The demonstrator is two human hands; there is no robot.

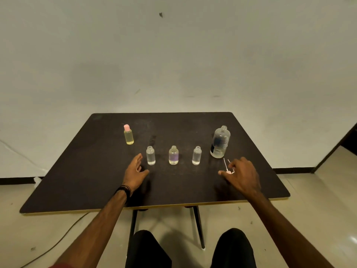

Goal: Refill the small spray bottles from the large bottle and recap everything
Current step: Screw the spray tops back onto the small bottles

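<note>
Bottles [173,155] stand uncapped on dark table [81,171] (pale wall behind).

The counter [96,180] is matt black with a pale yellow edge. One bottle [128,134] holds yellow liquid under a pink cap [126,127]. Three small bottles are clear; the middle bottle [173,155] shows a purple tint. The large bottle [220,142] is clear with a dark label. A black wristband [123,189].

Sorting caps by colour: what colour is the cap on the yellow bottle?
Pink, on the yellow bottle; clearest in the head view.
</note>
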